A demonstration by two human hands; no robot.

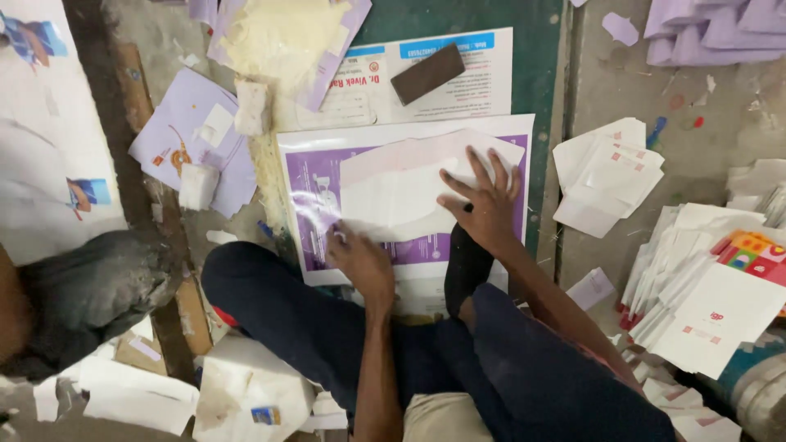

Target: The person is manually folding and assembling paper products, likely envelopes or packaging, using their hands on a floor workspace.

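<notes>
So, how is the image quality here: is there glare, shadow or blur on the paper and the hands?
Head view: soft, even light; faint glare on the purple glossy sheet near the left hand; the right hand casts little shadow on the white envelope blank; both hands slightly soft; the left edge is darker.

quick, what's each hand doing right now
left hand: fingers curled, pinching the lower left edge of the white envelope blank.
right hand: open, fingers spread, pressing flat on it.
</notes>
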